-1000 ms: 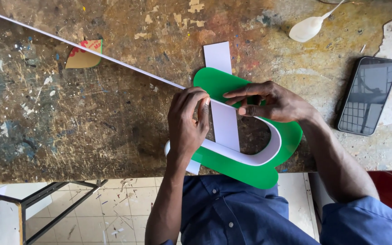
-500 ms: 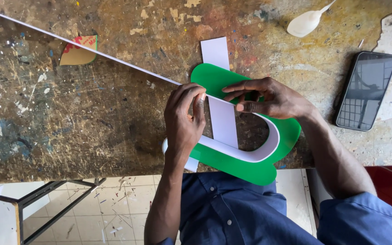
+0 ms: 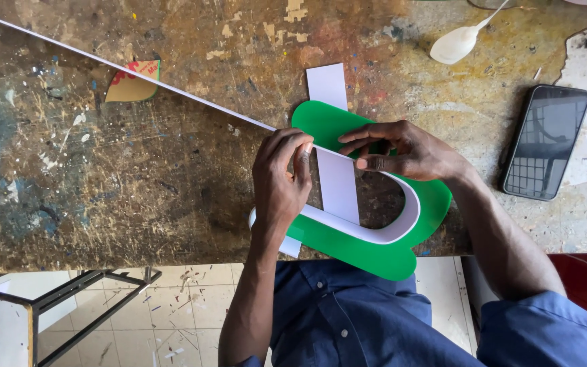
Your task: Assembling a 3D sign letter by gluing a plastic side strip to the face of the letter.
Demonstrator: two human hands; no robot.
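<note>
Green letter shape (image 3: 436,204) lies at the table (image 3: 137,177) edge, barely moved in the last second. Left hand (image 3: 280,180) still pinches the white strip (image 3: 375,234) against its rim; right hand (image 3: 402,149) fingertips press the strip's top. Phone (image 3: 545,141) to its right.

Showing: one green letter-shaped plastic panel (image 3: 436,204), one long white plastic strip (image 3: 137,73), one black smartphone (image 3: 545,141), one white plastic spoon (image 3: 458,43), two hands working.

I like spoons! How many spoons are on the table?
1. The white spoon lies at the table's far edge, beyond the right hand, above the phone. None other shows.
</note>
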